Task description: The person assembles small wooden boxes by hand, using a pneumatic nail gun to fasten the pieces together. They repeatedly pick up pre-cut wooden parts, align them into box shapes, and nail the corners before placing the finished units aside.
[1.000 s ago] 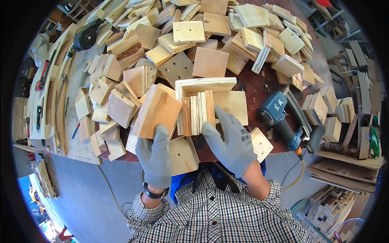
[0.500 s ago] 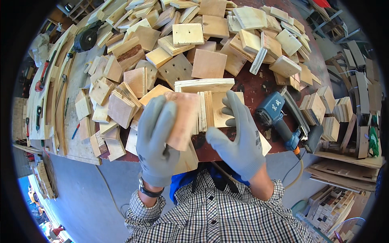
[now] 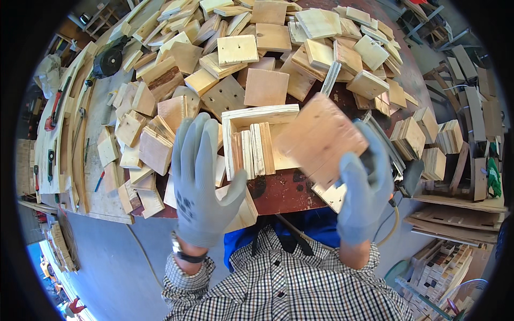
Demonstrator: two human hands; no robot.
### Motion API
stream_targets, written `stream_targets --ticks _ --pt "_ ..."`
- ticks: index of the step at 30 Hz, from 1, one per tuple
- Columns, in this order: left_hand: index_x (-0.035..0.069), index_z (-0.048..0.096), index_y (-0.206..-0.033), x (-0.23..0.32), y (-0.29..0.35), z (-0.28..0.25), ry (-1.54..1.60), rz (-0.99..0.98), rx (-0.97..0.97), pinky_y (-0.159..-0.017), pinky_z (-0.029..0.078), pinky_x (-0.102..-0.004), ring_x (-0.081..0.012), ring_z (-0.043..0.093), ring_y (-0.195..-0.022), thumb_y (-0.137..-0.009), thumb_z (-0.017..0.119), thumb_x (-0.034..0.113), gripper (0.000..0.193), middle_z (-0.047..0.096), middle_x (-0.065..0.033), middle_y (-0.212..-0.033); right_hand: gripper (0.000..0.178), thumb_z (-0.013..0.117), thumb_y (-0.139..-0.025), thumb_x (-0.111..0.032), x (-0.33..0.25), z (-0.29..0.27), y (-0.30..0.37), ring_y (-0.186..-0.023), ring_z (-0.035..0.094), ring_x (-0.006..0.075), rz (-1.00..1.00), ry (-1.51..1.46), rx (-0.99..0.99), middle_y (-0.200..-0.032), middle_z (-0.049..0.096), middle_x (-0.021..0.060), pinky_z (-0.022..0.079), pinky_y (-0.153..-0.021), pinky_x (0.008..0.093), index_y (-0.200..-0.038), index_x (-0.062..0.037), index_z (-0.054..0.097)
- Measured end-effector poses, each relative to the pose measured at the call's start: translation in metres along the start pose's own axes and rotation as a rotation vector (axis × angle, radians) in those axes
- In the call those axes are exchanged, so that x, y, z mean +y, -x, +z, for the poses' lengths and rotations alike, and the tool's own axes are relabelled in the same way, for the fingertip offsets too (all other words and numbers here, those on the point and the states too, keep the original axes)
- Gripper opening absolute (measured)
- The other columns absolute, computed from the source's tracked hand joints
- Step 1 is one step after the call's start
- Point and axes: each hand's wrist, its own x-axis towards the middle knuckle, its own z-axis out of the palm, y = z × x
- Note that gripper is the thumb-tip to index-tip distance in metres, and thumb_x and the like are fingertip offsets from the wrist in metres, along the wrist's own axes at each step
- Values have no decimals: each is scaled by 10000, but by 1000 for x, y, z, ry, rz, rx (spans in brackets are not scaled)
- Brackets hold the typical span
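Both my hands wear grey gloves. My right hand (image 3: 365,179) grips a square reddish-brown plywood block (image 3: 323,140), raised and tilted over the table's front part. My left hand (image 3: 203,174) has its fingers stretched and thumb apart, with nothing in it. Between the hands stands a light plywood frame (image 3: 229,140) with a back wall and a left wall. Inside, against its left side, several plywood pieces (image 3: 254,150) stand on edge in a row. The held block hides the frame's right part.
A large heap of plywood blocks (image 3: 266,87) covers the back of the dark red table (image 3: 278,195). A nail gun (image 3: 409,179) lies at the right, mostly behind my right hand. Small stacks of blocks (image 3: 408,138) stand beyond it. A black tape reel (image 3: 108,60) and hand tools (image 3: 53,109) lie left.
The reddish-brown block has passed from my left hand to my right and moved rightward. My left hand is now free with fingers spread, and the standing pieces in the frame show more fully.
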Motion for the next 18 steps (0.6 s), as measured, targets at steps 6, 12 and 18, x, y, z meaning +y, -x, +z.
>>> stream_targets --ticks 6,12,18 --pt "2 310 -1659 -32 4 -2 74 48 -372 -1285 283 -560 -464 288 -1580 -651 961 503 1300 362 -245 -1674 548 766 -946 -70 54 -13 -11 -848 614 61 -147 172 86 -1066 712 38 535 -765 215 -1459 20 595" --pt "20 277 -1677 -43 -11 8 19 106 -476 -1300 255 -549 -443 238 -1609 -634 969 530 1351 333 -234 -1696 495 750 -959 -115 86 -10 -8 -734 620 66 -81 312 5 -896 690 42 531 -662 256 -1423 -5 615" --pt "51 315 -1671 -50 -17 17 53 89 -483 -1299 253 -551 -422 265 -1597 -662 957 439 1256 379 -226 -1665 518 714 -996 -234 76 -10 -10 -684 704 201 40 677 -108 -798 698 91 570 -669 348 -1462 -51 583"
